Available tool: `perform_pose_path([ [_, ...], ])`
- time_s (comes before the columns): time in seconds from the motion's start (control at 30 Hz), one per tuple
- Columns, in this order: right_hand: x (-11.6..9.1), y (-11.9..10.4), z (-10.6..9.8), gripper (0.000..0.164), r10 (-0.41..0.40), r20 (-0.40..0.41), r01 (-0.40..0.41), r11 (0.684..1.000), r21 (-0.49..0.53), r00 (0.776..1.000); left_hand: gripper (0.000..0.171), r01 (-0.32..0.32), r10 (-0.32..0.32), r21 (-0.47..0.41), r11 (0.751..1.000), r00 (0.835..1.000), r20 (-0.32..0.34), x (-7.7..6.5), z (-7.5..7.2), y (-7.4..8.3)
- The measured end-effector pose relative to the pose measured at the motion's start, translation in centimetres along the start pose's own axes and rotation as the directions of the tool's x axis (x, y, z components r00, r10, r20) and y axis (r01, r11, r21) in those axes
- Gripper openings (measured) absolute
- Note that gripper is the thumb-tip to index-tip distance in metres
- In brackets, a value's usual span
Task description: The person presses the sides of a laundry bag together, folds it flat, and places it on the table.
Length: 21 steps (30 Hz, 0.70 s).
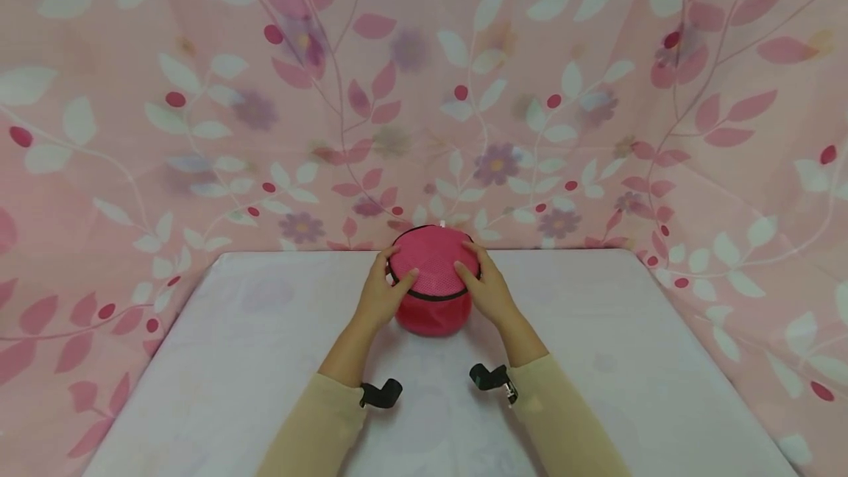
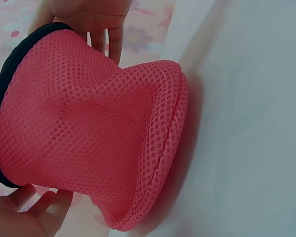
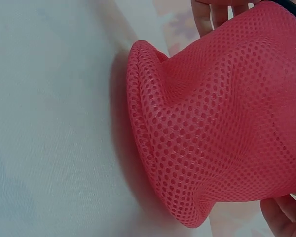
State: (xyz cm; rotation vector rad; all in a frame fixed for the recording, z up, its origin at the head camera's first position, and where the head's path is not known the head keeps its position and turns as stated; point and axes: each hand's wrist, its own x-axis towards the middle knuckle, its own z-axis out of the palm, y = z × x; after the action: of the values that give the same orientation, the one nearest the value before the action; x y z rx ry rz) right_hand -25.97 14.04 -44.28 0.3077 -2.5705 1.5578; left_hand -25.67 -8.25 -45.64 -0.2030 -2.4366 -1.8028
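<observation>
Pink floral cloth [image 1: 79, 168] at far left, running behind everything and on to the far right. Next, white-covered worktop [image 1: 252, 359], narrower toward the back. Left sleeve [image 1: 318, 429], beige, comes up from the bottom edge; small black device [image 1: 382, 394] at its cuff. Left hand [image 1: 384, 297] beyond it: grip holding the left side of the mesh bag, thumb on the top panel, fingers round the outer side. Mesh bag [image 1: 433, 315] in the middle, between both hands, over the worktop near its back edge; can't tell whether the base touches. Pinkish-red, rounded, black trim [image 1: 433, 297] round the top, small white tab [image 1: 442, 224] at the back. Wrist views show the side wall dented and creased, lower edge bent, shadow just beside it. Right hand [image 1: 489, 291] mirrors the left: grip holding the right side, thumb on the top panel. Second black device [image 1: 489, 377] at the right cuff, then right sleeve [image 1: 563, 418], also beige, down to the bottom edge.
</observation>
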Motion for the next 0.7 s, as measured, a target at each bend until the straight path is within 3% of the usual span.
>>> perform_pose_path([
  [0.43,-0.14,-0.18,-0.28,0.054,-0.032,0.011,0.031,0.998,0.053,0.999,0.069,-0.004,0.003,-0.076,0.997,1.000,-0.015,-0.30,0.35,0.31],
  [0.7,0.13,-0.10,-0.35,0.057,-0.019,0.072,0.001,0.968,0.250,0.997,0.066,-0.001,-0.004,-0.160,0.987,0.999,-0.033,-0.51,0.40,0.58],
])
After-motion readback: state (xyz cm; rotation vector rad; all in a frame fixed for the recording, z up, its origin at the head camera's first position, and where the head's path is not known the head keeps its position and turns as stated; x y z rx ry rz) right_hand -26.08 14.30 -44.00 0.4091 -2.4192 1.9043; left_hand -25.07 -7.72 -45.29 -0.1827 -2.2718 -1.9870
